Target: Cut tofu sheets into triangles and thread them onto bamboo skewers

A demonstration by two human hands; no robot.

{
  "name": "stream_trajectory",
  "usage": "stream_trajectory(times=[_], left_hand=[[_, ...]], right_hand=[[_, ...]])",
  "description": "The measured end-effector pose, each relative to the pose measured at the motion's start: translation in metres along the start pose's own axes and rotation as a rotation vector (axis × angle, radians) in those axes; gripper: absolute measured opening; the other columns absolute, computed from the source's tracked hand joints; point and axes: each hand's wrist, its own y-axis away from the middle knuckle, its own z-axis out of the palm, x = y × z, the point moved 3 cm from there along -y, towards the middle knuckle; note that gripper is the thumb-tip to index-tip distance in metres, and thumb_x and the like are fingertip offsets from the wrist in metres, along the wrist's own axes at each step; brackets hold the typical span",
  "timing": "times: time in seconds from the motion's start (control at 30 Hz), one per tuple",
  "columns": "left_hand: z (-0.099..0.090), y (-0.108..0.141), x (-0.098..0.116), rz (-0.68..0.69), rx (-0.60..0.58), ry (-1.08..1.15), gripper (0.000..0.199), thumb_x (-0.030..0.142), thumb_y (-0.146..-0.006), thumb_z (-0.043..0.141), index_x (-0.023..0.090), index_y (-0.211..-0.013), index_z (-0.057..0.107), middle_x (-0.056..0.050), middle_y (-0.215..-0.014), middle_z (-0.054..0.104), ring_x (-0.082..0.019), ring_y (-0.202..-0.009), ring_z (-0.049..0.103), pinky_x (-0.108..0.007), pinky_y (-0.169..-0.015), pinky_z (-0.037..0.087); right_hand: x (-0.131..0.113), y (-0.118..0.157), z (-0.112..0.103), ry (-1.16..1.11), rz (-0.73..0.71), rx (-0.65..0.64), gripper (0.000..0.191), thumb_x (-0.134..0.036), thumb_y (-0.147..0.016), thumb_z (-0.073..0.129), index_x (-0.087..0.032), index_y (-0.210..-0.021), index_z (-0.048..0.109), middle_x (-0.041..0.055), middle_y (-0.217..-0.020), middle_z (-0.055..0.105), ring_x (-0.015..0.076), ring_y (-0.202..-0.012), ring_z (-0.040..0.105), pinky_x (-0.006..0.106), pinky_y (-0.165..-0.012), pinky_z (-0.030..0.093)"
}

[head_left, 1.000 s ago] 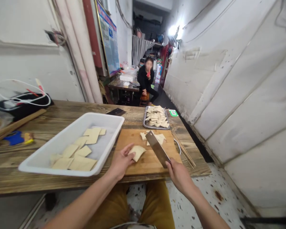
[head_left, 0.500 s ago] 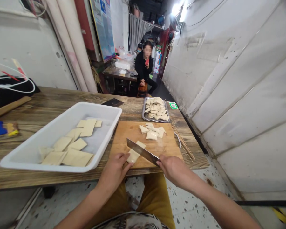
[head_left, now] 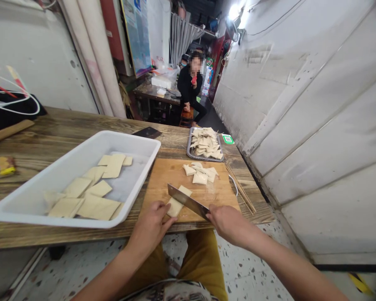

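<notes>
Pinching a sheet [head_left: 175, 207] near the front edge of the bench [head_left: 62, 125], the left hand [head_left: 152, 221] flanks the cleaver [head_left: 188, 201] clasped by the right hand [head_left: 228, 222]; small pieces [head_left: 200, 178] look cut, squares [head_left: 98, 207] whole.

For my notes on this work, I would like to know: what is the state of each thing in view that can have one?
Left hand: fingers on the pale sheet.
Right hand: closed around the knife handle.
Knife: blade across the sheet; cut depth unclear.
White tub: open, partly filled.
Metal tray: heaped with pale pieces.
Thin sticks: loose, beside the board.
Lamp: lit.
</notes>
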Motion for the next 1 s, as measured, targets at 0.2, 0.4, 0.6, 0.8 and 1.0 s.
stream_trajectory(times=[0.2, 0.4, 0.6, 0.8, 1.0], left_hand=[[0.002, 0.002, 0.003, 0.040, 0.019, -0.151, 0.032, 0.037, -0.080, 0.053, 0.012, -0.099, 0.062, -0.011, -0.094, 0.060, -0.022, -0.081, 0.059, -0.033, -0.073, 0.048], [-0.004, 0.010, 0.014, 0.131, 0.041, -0.292, 0.029, 0.036, -0.082, 0.051, 0.014, -0.100, 0.061, -0.012, -0.098, 0.062, -0.024, -0.085, 0.060, -0.035, -0.074, 0.048], [-0.001, 0.008, 0.017, 0.258, 0.039, -0.426, 0.041, 0.034, -0.074, 0.063, 0.019, -0.112, 0.057, -0.014, -0.116, 0.057, -0.030, -0.103, 0.053, -0.044, -0.083, 0.045], [0.006, 0.009, 0.018, 0.354, 0.097, -0.314, 0.018, 0.024, -0.081, 0.054, 0.016, -0.095, 0.061, -0.012, -0.100, 0.061, -0.023, -0.092, 0.056, -0.037, -0.079, 0.048], [-0.013, 0.004, 0.033, 0.464, 0.230, -0.277, 0.018, 0.018, -0.085, 0.048, 0.015, -0.098, 0.059, -0.009, -0.090, 0.065, -0.020, -0.084, 0.059, -0.037, -0.077, 0.048]], right_hand=[[-0.010, -0.010, 0.002, -0.026, 0.000, 0.009, 0.023, -0.023, -0.093, 0.036, -0.012, -0.091, 0.056, 0.0118, -0.075, 0.070, 0.0221, -0.067, 0.066, 0.026, -0.052, 0.036], [0.014, 0.005, 0.019, -0.261, 0.117, 0.230, 0.025, -0.027, -0.095, 0.033, -0.014, -0.090, 0.053, 0.0081, -0.076, 0.067, 0.0182, -0.069, 0.064, 0.023, -0.057, 0.036], [0.043, 0.021, 0.041, -0.449, 0.203, 0.399, 0.024, -0.028, -0.094, 0.033, -0.017, -0.080, 0.050, 0.0055, -0.070, 0.063, 0.0176, -0.065, 0.060, 0.023, -0.057, 0.035], [0.049, 0.025, 0.064, -0.572, 0.219, 0.457, 0.026, -0.030, -0.093, 0.033, -0.020, -0.073, 0.045, 0.0015, -0.061, 0.056, 0.0154, -0.055, 0.052, 0.023, -0.053, 0.034], [0.053, 0.029, 0.072, -0.688, 0.252, 0.496, 0.027, -0.033, -0.093, 0.033, -0.019, -0.074, 0.046, 0.0007, -0.061, 0.056, 0.0147, -0.055, 0.052, 0.022, -0.053, 0.036]])
